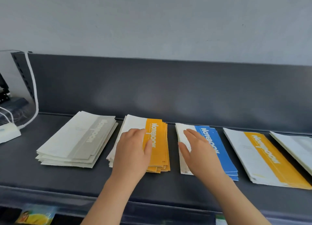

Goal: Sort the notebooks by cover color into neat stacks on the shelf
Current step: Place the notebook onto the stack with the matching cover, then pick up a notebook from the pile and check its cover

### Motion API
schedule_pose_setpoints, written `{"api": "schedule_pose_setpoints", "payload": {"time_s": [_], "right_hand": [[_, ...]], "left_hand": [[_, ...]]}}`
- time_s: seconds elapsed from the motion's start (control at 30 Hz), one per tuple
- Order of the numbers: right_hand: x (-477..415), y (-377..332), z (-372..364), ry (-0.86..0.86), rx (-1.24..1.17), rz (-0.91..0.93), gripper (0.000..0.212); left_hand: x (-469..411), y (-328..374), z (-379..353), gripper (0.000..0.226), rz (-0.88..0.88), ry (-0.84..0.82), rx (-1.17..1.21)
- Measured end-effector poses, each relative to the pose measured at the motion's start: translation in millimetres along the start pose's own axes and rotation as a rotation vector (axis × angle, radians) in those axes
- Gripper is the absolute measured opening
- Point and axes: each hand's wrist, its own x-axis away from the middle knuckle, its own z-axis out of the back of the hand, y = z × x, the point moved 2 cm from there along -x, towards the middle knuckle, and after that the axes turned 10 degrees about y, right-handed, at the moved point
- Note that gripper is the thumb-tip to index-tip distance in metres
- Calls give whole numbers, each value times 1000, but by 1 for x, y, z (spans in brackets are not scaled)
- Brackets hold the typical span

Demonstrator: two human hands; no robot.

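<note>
On the dark grey shelf point(67, 179) lie several stacks of notebooks. A grey-banded stack point(79, 140) is at the left. My left hand point(133, 150) rests flat, fingers apart, on the orange-banded stack point(158, 147) in the middle. My right hand point(197, 150) lies flat and open on the blue-banded stack point(219, 148). To the right lies a second orange-banded stack point(268, 159). At the far right a grey-banded notebook point(297, 147) is cut off by the frame edge.
The shelf's dark back panel point(168, 89) rises behind the stacks, with a pale wall above. At the far left are white cables point(33, 93) and a white adapter point(8, 132). Colourful items point(35, 216) show on a lower shelf.
</note>
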Motion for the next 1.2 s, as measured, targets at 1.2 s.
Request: {"api": "schedule_pose_setpoints", "payload": {"time_s": [1.2], "right_hand": [[110,458,283,336,181,-375,35]], "left_hand": [[120,457,-223,39,-336,-299,344]]}}
